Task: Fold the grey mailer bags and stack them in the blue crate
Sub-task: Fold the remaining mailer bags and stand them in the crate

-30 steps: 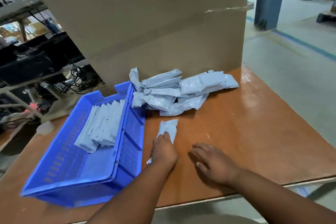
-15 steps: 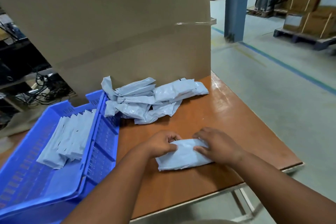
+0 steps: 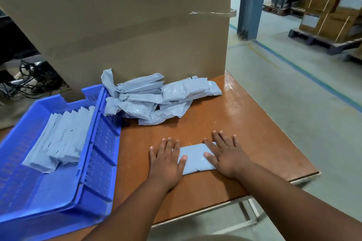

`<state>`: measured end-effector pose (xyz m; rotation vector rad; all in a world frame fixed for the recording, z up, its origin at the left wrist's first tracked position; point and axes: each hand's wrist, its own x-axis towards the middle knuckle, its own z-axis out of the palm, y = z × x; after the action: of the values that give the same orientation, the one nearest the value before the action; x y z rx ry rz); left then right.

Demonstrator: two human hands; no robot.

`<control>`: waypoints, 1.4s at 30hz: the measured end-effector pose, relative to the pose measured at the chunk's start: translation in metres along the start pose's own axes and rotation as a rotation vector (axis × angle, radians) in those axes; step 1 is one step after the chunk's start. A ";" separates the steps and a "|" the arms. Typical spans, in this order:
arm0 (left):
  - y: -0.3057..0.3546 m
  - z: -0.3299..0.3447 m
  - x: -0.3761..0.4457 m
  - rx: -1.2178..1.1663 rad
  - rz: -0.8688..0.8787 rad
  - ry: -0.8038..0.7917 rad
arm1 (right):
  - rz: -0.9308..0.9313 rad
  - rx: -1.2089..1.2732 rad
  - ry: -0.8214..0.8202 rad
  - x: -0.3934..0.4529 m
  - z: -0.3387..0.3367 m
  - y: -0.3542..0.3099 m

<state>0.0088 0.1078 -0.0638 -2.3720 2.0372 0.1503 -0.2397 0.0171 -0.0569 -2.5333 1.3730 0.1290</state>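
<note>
While both palms are lying flat on the table, I'm seeing the left hand and the right hand pressing down on one folded grey bag between them. Fingers on both hands are lying straight and spread, nothing curled, nothing gripped. Left hand is covering the bag's left end, with its thumb resting on the bag's top face. Right hand is covering the bag's right end, thumb and forefinger lying across the bag. Bag is sitting flat on the wood near the front edge, just right of the blue crate and apart from it.

Crate is sitting on the left part of the table, with its front end overhanging the table edge. Inside it, a row of folded bags is leaning along the floor of the crate, overlapping one another, near the right wall.

Behind my hands, a loose pile of unfolded bags is lying on the table, touching the crate's far right corner and resting against the foot of a big cardboard box. Box is standing upright at the back of the table, with a strip of clear tape showing at its right edge.

Off to the right, I'm seeing a grey floor with a blue line, a blue pillar, and cartons on a pallet.
</note>
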 end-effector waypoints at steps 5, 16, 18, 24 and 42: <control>0.004 -0.016 0.004 0.107 0.041 0.004 | 0.031 0.090 0.013 0.002 -0.006 0.003; 0.093 -0.006 0.034 -0.040 0.085 0.069 | 0.127 0.008 0.169 0.023 0.001 -0.011; 0.093 0.003 0.035 -0.026 0.049 0.081 | 0.173 0.031 0.180 0.026 0.015 -0.008; 0.093 0.013 0.040 -0.011 0.068 0.099 | 0.179 -0.045 0.141 0.033 0.021 -0.006; 0.083 -0.010 0.035 -0.056 0.102 0.013 | 0.169 -0.091 0.071 0.026 -0.006 -0.015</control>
<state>-0.0676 0.0603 -0.0522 -2.3066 2.1895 0.1966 -0.2136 0.0024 -0.0540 -2.5128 1.6445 0.1377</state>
